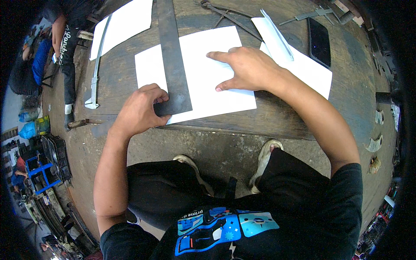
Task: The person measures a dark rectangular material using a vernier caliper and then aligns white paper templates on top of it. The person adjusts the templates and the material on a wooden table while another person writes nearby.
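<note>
A flat, dark metal square (175, 65) lies across a white sheet of paper (208, 47) at the near edge of the worn wooden table. My left hand (141, 108) is closed round the square's short arm near its corner, fingers above and thumb at the paper's edge. A grey end of that arm seems to stick out beyond my wrist. To the right of the long arm, my right hand (240, 67) rests on the same sheet. Its index finger and thumb are spread apart, with nothing between them; the other fingers are partly tucked from view.
Left on the table lie a vernier caliper (95, 84) and another white sheet (125, 24). Dividers (234, 19), folded white paper (273, 37), a smaller caliper (305, 16) and a black phone (319, 41) lie at the right. Another person's dark-clothed leg (68, 73) shows far left.
</note>
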A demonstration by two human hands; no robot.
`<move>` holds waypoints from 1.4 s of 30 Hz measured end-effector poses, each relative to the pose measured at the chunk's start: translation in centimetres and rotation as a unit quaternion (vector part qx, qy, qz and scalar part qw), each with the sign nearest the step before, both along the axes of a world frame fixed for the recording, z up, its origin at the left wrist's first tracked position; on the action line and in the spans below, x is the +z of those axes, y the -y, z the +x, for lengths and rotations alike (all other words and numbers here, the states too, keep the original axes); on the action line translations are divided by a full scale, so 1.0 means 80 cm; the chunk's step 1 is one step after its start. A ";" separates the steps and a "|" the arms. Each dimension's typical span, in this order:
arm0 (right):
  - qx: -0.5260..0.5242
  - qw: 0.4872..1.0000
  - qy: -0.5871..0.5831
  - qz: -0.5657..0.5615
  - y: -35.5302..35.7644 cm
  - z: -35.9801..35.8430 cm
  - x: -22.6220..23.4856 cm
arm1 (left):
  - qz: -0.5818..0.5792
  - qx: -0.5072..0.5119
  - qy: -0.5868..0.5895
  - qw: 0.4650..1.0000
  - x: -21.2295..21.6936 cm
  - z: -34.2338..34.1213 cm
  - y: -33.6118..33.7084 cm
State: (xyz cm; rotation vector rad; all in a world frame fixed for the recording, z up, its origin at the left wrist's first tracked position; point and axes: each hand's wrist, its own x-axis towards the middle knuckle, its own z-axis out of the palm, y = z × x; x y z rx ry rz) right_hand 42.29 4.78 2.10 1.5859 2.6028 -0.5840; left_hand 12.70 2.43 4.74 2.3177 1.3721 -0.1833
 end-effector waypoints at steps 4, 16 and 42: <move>0.001 1.000 0.001 0.000 0.000 0.000 0.000 | -0.002 0.005 0.001 1.000 0.001 0.001 0.001; 0.012 0.999 -0.029 0.022 0.003 0.005 -0.002 | -0.005 -0.011 0.031 0.999 -0.003 -0.004 -0.002; -0.019 0.989 0.047 0.142 0.109 0.096 0.029 | 0.157 0.332 -0.096 0.925 -0.056 -0.291 -0.145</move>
